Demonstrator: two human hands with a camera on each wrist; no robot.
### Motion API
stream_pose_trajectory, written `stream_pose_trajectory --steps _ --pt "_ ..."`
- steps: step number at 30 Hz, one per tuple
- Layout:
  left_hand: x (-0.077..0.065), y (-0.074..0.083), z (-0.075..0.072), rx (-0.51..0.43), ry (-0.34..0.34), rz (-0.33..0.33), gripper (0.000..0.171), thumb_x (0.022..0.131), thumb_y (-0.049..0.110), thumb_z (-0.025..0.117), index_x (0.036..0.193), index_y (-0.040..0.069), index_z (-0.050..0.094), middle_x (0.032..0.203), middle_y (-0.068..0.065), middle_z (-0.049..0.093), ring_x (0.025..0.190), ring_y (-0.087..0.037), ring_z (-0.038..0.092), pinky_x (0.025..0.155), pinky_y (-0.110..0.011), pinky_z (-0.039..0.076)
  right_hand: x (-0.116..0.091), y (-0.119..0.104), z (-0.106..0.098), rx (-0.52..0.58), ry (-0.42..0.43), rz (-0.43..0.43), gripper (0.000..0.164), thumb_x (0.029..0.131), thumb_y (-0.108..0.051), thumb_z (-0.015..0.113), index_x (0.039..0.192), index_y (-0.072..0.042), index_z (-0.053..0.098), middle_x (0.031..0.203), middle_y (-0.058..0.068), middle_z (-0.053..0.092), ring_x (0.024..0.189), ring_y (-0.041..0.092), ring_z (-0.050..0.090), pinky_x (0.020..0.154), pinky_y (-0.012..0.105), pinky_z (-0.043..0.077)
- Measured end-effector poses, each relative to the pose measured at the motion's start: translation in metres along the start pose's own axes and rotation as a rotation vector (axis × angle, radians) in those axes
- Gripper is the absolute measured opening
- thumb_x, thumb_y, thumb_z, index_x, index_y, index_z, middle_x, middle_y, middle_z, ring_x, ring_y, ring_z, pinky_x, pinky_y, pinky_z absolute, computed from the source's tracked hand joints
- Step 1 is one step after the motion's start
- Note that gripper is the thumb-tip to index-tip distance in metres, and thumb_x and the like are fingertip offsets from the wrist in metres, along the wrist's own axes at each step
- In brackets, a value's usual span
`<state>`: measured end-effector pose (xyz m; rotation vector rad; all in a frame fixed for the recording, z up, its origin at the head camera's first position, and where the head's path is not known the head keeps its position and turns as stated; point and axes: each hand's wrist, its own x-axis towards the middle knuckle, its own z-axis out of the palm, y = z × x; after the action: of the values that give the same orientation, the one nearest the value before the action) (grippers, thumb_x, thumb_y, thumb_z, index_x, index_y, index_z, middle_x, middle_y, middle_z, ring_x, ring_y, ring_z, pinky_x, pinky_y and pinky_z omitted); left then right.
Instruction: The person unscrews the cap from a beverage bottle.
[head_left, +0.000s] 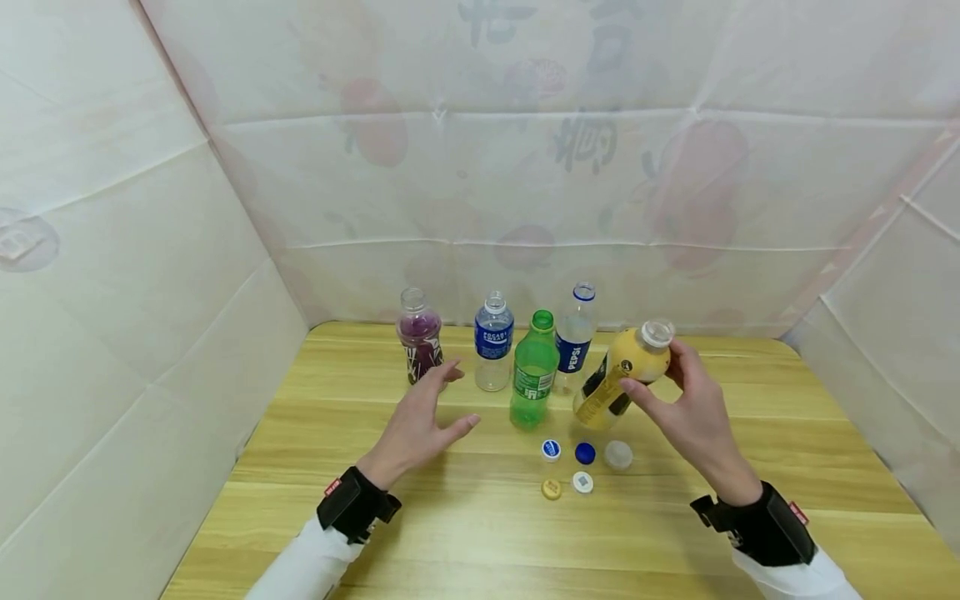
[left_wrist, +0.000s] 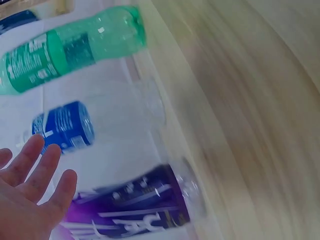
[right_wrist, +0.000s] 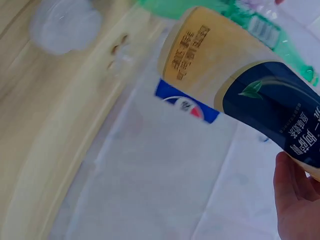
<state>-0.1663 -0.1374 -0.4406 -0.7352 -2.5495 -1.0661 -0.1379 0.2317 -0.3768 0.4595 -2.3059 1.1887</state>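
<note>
My right hand point(head_left: 693, 412) grips a yellow milk tea bottle point(head_left: 609, 392) by its upper part; the bottle is uncapped and leans to the right. In the right wrist view the bottle point(right_wrist: 250, 80) shows a dark label, with part of the hand point(right_wrist: 295, 205) at its upper end. My left hand point(head_left: 416, 429) holds nothing, its fingers spread in front of a purple-labelled bottle point(head_left: 420, 337) and a Pocari Sweat bottle point(head_left: 492, 343). A green bottle point(head_left: 533, 375) stands between the hands, with a Pepsi bottle point(head_left: 573, 337) behind it. These bottles have no caps.
Several loose caps lie on the wooden table point(head_left: 480, 533) before the bottles: a blue-and-white cap point(head_left: 551, 450), a dark blue cap point(head_left: 585, 453), a clear cap point(head_left: 618, 455), a yellow cap point(head_left: 551, 489) and a white cap point(head_left: 582, 482). A pale printed sheet point(head_left: 480, 192) hangs behind the table.
</note>
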Motion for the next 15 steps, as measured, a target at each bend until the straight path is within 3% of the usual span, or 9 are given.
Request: stream_pose_trajectory --steps 7,12,15 --pt "-0.002 -0.013 -0.004 -0.006 -0.001 -0.037 0.085 0.090 0.037 0.079 0.157 0.007 0.036 0.138 -0.018 0.060 0.121 -0.040 0.062 0.104 -0.058 0.049 0.005 0.026 0.008 -0.083 -0.025 0.018 0.073 0.087 -0.007 0.084 0.148 0.003 0.045 0.133 0.021 0.059 0.115 0.034 0.061 0.095 0.006 0.038" --pt "-0.003 -0.016 -0.004 0.004 0.007 -0.037 0.085 0.091 0.039 0.078 0.157 0.008 0.036 0.138 -0.018 0.060 0.122 -0.040 0.062 0.106 -0.058 0.047 0.006 0.040 0.015 -0.090 -0.042 0.030 0.072 0.087 -0.009 0.085 0.146 0.004 0.046 0.131 0.022 0.060 0.114 0.038 0.063 0.095 0.011 0.043" --pt "-0.003 -0.016 -0.004 0.011 0.008 -0.034 0.085 0.091 0.039 0.078 0.157 0.008 0.036 0.137 -0.018 0.061 0.122 -0.039 0.061 0.106 -0.058 0.047 0.006 0.046 0.017 -0.108 -0.048 0.040 0.073 0.086 -0.011 0.086 0.146 0.004 0.046 0.130 0.021 0.061 0.113 0.038 0.063 0.095 0.027 0.051"
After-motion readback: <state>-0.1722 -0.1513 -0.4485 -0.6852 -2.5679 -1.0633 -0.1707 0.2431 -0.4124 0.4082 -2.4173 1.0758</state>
